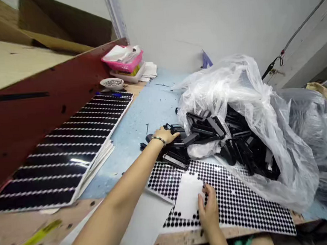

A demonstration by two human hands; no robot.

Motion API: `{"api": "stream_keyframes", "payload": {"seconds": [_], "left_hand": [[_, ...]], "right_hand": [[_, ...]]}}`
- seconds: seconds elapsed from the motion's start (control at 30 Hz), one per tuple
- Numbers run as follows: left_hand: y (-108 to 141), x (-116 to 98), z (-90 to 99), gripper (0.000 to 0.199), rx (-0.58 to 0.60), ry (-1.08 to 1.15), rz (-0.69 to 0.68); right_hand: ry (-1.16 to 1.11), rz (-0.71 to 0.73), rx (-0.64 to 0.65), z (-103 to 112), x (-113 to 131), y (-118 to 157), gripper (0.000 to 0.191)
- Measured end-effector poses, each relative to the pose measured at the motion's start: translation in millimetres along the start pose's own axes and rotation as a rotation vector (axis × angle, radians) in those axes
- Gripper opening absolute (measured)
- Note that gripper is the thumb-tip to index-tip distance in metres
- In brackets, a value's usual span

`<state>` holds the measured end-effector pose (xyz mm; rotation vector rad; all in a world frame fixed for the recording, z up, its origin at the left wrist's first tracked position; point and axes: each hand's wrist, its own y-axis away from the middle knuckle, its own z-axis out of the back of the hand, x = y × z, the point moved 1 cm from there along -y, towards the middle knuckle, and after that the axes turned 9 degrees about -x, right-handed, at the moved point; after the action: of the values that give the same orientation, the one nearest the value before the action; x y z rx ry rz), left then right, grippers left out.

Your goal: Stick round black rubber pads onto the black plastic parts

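My left hand [166, 135] reaches forward onto a heap of black plastic parts [179, 151], its thumb stretched to the right and its other fingertips partly hidden among them. Near the front edge, my right hand [210, 207] rests over a sheet of black round stickers [237, 199], thumb and forefinger apart. A small dark spot shows at the forefinger's tip; I cannot tell whether it is a sticker on the finger or one on the sheet. Left of those fingers, a bare white patch [188, 196] interrupts the rows of dots.
A clear plastic bag [245, 82] spills more black parts on the right. Black strip sheets [69, 152] lie stacked at left, beside a reddish-brown board [37, 106]. A small white bowl [111, 84] and a pink basket [124, 61] stand behind. A yellow strip [28, 244] lies front left.
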<state>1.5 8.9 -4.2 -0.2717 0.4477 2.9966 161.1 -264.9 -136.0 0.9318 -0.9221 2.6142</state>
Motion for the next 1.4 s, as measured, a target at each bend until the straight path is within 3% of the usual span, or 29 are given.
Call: {"api": "stream_keyframes", "payload": {"seconds": [0.13, 0.3, 0.4, 0.47, 0.53, 0.6, 0.67, 0.77, 0.87, 0.93, 1.0, 1.07, 1.4], "left_hand": [[46.0, 6.4, -4.5, 0.066, 0.042, 0.006, -0.08], [116.4, 9.1, -9.6, 0.048, -0.221, 0.116, -0.183], [153.1, 7.7, -39.0, 0.036, -0.297, 0.37, -0.453], [169.8, 3.9, -66.9, 0.034, -0.225, 0.413, -0.656], [178.5, -1.0, -90.8, 0.034, -0.157, 0.373, -0.736], [181.1, -4.7, -103.2, 0.027, -0.148, 0.339, -0.72], [182.6, -4.7, -102.7, 0.019, -0.198, 0.389, -0.678], [193.2, 2.6, -90.1, 0.02, -0.21, 0.852, -0.508], [217.7, 9.8, -82.8, 0.033, 0.117, 1.464, -0.252], [237.2, 11.5, -81.7, 0.036, 0.355, 1.653, -0.132], [253.9, 12.1, -81.3, 0.038, 0.48, 1.715, -0.059], [265.2, 13.1, -81.0, 0.042, 0.533, 1.721, -0.021], [276.5, 26.6, -81.1, 0.055, 0.484, 1.564, -0.138]], "right_hand": [[-0.085, -0.061, -0.024, -1.0, 8.5, -7.8, 0.028], [-0.237, -0.193, -0.033, 1.5, 11.7, -13.7, 0.032], [-0.303, -0.27, -0.023, 2.7, 14.7, -17.1, 0.035], [-0.361, -0.311, 0.002, 2.9, 17.5, -21.1, 0.038], [-0.442, -0.382, 0.013, 4.6, 19.9, -27.3, 0.04], [-0.563, -0.493, -0.021, 10.5, 22.1, -35.5, 0.04], [-0.707, -0.594, -0.077, 22.3, 26.1, -43.9, 0.037], [-0.834, -0.64, -0.103, 49.1, 41.2, -51.6, 0.033], [-0.905, -0.603, 0.044, 75.4, 67.9, -50.2, 0.028], [-0.901, -0.542, 0.163, 86.9, 86.9, -46.6, 0.026], [-0.856, -0.465, 0.235, 92.6, 101.7, -43.2, 0.025], [-0.799, -0.392, 0.254, 94.0, 110.2, -41.0, 0.022], [-0.632, -0.269, 0.345, 99.9, 118.4, -39.0, 0.015]]}}
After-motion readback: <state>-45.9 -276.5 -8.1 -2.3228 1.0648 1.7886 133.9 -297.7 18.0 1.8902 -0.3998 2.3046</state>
